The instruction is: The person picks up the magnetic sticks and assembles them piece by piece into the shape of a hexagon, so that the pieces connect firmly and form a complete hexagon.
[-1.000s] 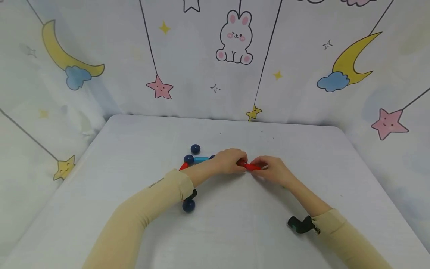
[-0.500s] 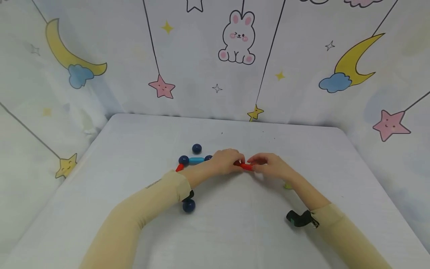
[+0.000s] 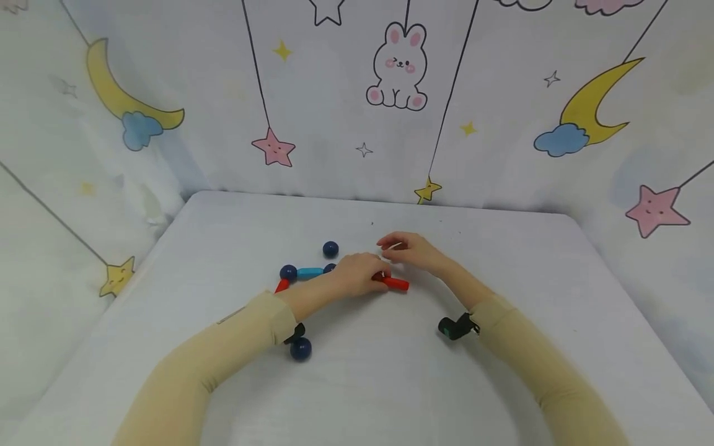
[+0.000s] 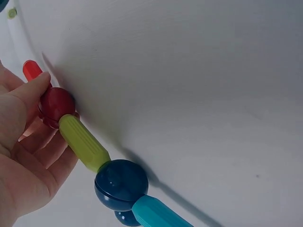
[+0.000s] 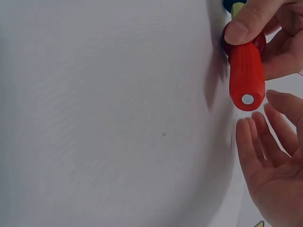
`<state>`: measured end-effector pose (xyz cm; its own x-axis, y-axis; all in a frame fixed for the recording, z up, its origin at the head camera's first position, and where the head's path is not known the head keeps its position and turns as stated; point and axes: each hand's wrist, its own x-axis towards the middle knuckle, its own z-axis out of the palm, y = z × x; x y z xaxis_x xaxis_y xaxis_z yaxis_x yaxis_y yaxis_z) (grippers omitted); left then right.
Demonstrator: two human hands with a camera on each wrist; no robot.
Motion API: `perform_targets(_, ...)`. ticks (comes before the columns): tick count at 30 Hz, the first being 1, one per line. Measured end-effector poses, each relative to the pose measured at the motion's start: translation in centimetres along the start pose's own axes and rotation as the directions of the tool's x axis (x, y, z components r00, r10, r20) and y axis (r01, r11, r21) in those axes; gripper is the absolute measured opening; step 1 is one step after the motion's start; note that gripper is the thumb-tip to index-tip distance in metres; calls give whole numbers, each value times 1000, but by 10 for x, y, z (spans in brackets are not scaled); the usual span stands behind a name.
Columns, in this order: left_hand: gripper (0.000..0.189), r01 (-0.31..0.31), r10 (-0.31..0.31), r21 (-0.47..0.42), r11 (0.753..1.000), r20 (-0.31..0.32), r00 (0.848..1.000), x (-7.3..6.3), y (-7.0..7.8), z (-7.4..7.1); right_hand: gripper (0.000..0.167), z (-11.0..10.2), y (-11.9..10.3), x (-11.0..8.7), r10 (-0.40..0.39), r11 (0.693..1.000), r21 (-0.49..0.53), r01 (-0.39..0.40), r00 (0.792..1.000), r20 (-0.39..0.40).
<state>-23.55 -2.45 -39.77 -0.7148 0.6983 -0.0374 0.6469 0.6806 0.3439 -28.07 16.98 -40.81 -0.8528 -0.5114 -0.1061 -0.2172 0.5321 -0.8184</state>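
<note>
My left hand (image 3: 359, 274) grips a red ball (image 4: 57, 105) between thumb and fingers. From this ball a red magnetic rod (image 3: 396, 284) sticks out to the right, its bare end showing a pale round spot. On the ball's other side a yellow-green rod (image 4: 84, 142) joins it to a dark blue ball (image 4: 121, 184), and a light blue rod (image 3: 310, 272) continues to another navy ball (image 3: 288, 272). Just beyond the red rod, my right hand (image 3: 413, 249) hovers with loosely bent fingers and nothing in them.
A loose navy ball (image 3: 330, 249) lies behind the chain. A second red rod (image 3: 282, 285) runs from the chain's left corner under the left forearm, with a navy ball (image 3: 300, 349) nearer the front. Dark wrist cameras (image 3: 458, 326) hang at both cuffs.
My right hand has let go of the red rod and moved left and farther back. The left hand and the chain it holds have shifted left.
</note>
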Motion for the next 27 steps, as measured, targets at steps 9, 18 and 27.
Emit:
perform_targets(9,23,-52,53,9,999,-63,997,-19,-11,-1,41,25,-17,43,-157,979,-114,168,982,103)
perform_targets(18,22,-119,121,19,993,-112,986,-24,-13,1,49,37,-39,67,-280,918,-205,338,923,265)
perform_targets(27,20,-138,145,58,989,-139,980,-25,-12,1,38,46,-47,76,-204,920,-286,268,950,236)
